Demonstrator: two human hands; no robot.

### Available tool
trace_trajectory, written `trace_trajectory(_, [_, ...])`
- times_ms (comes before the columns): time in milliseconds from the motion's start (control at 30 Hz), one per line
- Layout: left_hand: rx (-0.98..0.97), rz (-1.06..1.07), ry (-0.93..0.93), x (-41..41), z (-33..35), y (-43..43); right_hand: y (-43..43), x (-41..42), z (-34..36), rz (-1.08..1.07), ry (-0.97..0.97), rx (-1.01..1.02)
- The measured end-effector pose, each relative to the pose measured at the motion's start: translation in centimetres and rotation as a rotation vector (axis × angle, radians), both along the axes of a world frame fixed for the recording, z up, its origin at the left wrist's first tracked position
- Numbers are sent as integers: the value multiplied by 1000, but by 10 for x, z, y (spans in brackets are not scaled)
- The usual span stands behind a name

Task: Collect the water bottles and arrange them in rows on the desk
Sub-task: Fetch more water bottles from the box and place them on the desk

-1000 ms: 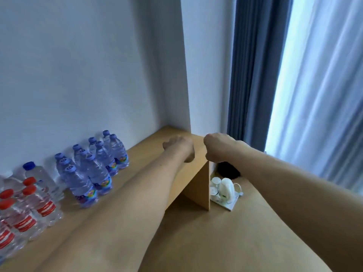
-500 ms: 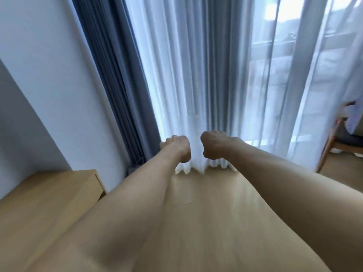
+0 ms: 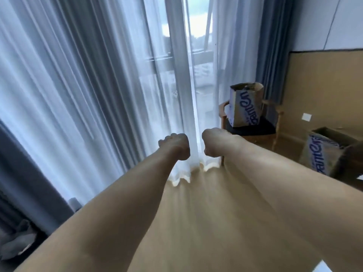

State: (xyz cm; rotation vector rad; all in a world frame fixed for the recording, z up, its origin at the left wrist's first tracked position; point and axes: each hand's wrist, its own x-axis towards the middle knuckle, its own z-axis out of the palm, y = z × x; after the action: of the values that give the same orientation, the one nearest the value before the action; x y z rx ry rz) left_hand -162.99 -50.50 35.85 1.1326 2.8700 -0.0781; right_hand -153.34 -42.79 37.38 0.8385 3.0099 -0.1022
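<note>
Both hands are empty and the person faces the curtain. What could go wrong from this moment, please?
1. The tall box stands on end on the chair. A careless pull by the left hand or right hand might tip it off the seat.
2. The second box sits on the floor close on the right, so a foot might catch it.
3. The sheer curtain reaches the floor just ahead and might tangle a foot.
</note>
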Motion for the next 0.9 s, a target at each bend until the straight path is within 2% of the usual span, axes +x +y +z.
trace_trajectory(233, [-5,-208,-20,-14,-16,137,114,1,-11,-187,-14,-8])
trace_trajectory(500, [17,-391,-10,-73,-15,280,240,-50,-7,-374,17,-76])
trace_trajectory(900, [-7,-577,-96,-117,-35,489,423,-89,-20,-507,-72,-100])
